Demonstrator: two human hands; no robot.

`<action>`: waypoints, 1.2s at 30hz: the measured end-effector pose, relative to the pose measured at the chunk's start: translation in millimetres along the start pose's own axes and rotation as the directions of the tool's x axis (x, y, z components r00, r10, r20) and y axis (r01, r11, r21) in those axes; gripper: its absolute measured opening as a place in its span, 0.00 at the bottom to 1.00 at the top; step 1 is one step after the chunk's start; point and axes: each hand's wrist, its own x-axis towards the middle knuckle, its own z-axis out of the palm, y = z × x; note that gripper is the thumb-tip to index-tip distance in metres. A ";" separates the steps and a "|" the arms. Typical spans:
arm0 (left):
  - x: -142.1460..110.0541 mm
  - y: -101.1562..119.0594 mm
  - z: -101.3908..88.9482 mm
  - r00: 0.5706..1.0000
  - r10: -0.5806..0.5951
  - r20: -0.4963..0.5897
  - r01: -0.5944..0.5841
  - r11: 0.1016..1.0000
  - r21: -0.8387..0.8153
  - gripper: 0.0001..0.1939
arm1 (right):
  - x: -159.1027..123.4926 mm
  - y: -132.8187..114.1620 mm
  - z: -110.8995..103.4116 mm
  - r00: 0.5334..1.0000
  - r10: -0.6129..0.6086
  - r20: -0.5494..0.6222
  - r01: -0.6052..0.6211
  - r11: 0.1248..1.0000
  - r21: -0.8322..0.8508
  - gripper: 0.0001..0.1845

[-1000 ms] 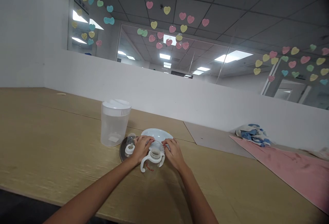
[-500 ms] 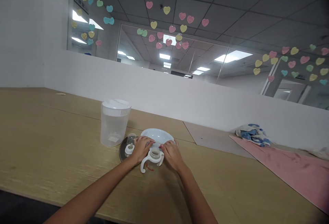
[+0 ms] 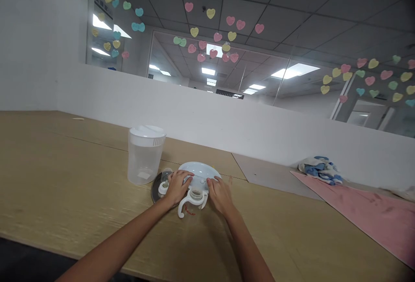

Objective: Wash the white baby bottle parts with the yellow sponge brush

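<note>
A pale blue bowl (image 3: pixel 200 169) sits in front of me, with my hands at its near side. My left hand (image 3: pixel 177 187) is over the left part of the rim, thumb and fingers apart. My right hand (image 3: pixel 221 194) is at the right part, its fingers bent and slightly spread. A small white thing (image 3: pixel 203 181) shows near the right thumb; its kind is unclear. Between my wrists stands a clear baby bottle (image 3: pixel 193 206), open at the top, with a white two-handled ring (image 3: pixel 191 198). Left of my left hand is a bottle teat in a white collar (image 3: pixel 163 188).
The teat and a clear cap (image 3: pixel 167 173) rest on a dark round tray (image 3: pixel 154 189). A translucent lidded pitcher (image 3: pixel 145 156) stands behind it to the left. At the right are a pink cloth (image 3: pixel 366 213) and a crumpled blue-and-white cloth (image 3: pixel 319 169).
My right hand has shifted slightly right, so the gap between my fingertips is wider and the small white thing shows. The bottle, tray and pitcher have stayed put.
</note>
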 end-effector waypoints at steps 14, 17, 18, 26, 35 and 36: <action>5.0 -1.4 -7.5 0.982 -0.020 -0.188 -0.003 0.993 -0.121 0.16 | 5.1 15.2 16.9 1.000 -0.010 -0.013 0.015 0.888 0.459 0.23; 7.2 -4.8 -7.5 0.975 -0.037 -0.217 -0.005 0.982 -0.191 0.17 | 6.9 17.6 18.6 0.997 -0.053 -0.050 0.072 0.782 0.619 0.29; 7.7 -5.4 -7.6 0.975 -0.044 -0.219 -0.004 0.977 -0.213 0.17 | 7.5 16.7 18.1 0.996 -0.060 -0.063 0.087 0.733 0.675 0.29; 8.9 -10.7 -12.2 0.918 -0.238 -0.317 0.148 0.948 -0.283 0.14 | 11.0 -1.5 -10.8 0.992 0.102 -0.075 0.073 0.019 0.997 0.30; 14.6 -29.6 -6.7 0.841 -0.404 -0.359 0.290 0.898 -0.332 0.21 | 1.4 -16.2 -27.7 0.999 -0.028 0.046 -0.051 -0.220 0.974 0.28; 15.1 -30.7 -5.3 0.838 -0.412 -0.358 0.294 0.893 -0.340 0.21 | 1.0 -17.4 -26.9 0.997 -0.045 0.063 -0.071 -0.225 0.972 0.28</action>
